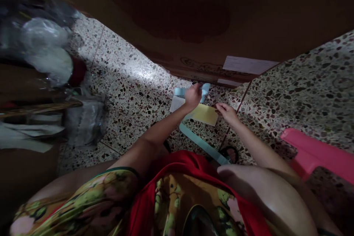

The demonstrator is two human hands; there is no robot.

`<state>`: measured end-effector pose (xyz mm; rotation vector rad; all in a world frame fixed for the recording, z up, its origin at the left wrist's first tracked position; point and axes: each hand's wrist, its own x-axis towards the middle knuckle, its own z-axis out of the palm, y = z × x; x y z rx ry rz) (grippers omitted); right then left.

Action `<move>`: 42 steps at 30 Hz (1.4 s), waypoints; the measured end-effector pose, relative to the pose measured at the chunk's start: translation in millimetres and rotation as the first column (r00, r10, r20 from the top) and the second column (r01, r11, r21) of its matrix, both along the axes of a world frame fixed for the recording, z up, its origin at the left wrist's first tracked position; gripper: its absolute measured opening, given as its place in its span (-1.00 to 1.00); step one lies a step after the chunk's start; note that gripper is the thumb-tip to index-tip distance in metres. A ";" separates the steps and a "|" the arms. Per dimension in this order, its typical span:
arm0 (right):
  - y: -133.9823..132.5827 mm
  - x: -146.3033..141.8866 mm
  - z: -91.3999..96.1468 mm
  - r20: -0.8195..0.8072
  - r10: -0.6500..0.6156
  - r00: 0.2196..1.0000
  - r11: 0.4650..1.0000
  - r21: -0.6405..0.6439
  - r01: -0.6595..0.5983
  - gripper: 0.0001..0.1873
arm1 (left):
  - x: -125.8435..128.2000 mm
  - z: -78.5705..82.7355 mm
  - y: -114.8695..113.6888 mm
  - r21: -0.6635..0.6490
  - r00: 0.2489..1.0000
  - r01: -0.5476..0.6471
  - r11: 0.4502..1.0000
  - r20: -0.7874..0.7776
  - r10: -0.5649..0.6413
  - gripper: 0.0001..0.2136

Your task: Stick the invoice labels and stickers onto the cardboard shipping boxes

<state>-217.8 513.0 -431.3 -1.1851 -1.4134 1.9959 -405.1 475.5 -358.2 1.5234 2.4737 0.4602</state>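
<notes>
Nearest, below the lap's red cloth (188,158), a long pale-blue strip (204,144) is seen lying on the speckled floor (132,81), its long axis slanted from the person's right foot up and leftward to the near side of a yellow card (205,114). To the right, well apart from the card, a pink stool (320,149) is seen. The card is laid flat between the two arms, its long axis run from left to right and tipped slightly nearer at the right end; a white paper (177,104) is placed at its left. By the right hand (226,112) the card's right end is most closely neighboured: the card lies just to that hand's left. Its fingertips are drawn close to the thumb, half closed, and whether anything thin is pinched there cannot be told. The left hand (193,95) is held over the card's far left edge, fingers bent in; how tightly they are closed, and on what, is hidden. Pale-blue pieces are seen on both sides of it, a folded band (179,91) at its left and a short flap (205,88) at its right. Beyond, everything is bounded by a large cardboard box (166,25), on which a white label (250,65) is stuck.
</notes>
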 end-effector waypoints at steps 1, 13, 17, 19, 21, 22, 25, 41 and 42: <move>-1.6 -1.6 8.1 -0.067 0.051 0.996 0.996 -0.072 -0.056 -0.42 | -0.1 7.0 -16.7 0.083 0.999 0.034 0.996 0.028 -0.037 -0.71; -36.6 -20.6 64.5 -0.373 -0.159 0.914 0.904 -0.427 -0.017 -0.40 | 43.1 -10.2 -148.2 0.097 0.837 0.085 0.992 0.533 -0.124 -0.60; -30.4 -5.5 61.1 -0.224 -0.106 0.969 0.989 -0.128 0.078 -0.44 | 32.6 -0.6 -133.2 0.084 0.719 0.110 0.990 0.682 -0.138 -0.36; -30.2 1.8 60.7 -0.197 -0.029 0.980 0.999 0.015 0.032 -0.50 | 26.8 11.4 -108.6 0.033 0.623 0.030 0.999 0.781 -0.044 -0.41; -32.7 9.5 61.3 -0.184 0.067 0.981 0.994 0.099 -0.050 -0.56 | 24.7 22.1 -77.7 -0.059 0.458 -0.023 0.998 0.887 0.063 -0.41; -34.4 13.9 61.7 -0.186 0.122 0.975 0.988 0.112 -0.102 -0.56 | 25.1 25.5 -62.8 -0.108 0.354 -0.033 0.994 0.929 0.113 -0.41; -39.1 30.2 60.9 -0.242 0.235 0.941 0.971 0.027 -0.236 -0.51 | 29.7 25.2 -33.0 -0.193 0.110 -0.081 0.978 0.973 0.201 -0.50; -38.6 118.5 35.9 -0.441 0.153 0.884 0.915 -0.274 -0.295 -0.52 | 50.9 20.8 14.6 0.052 0.649 0.722 0.690 0.293 -0.702 -0.74; -37.6 120.8 34.9 -0.395 0.194 0.898 0.921 -0.242 -0.305 -0.49 | 49.7 22.0 14.8 0.115 0.652 0.707 0.698 0.278 -0.706 -0.70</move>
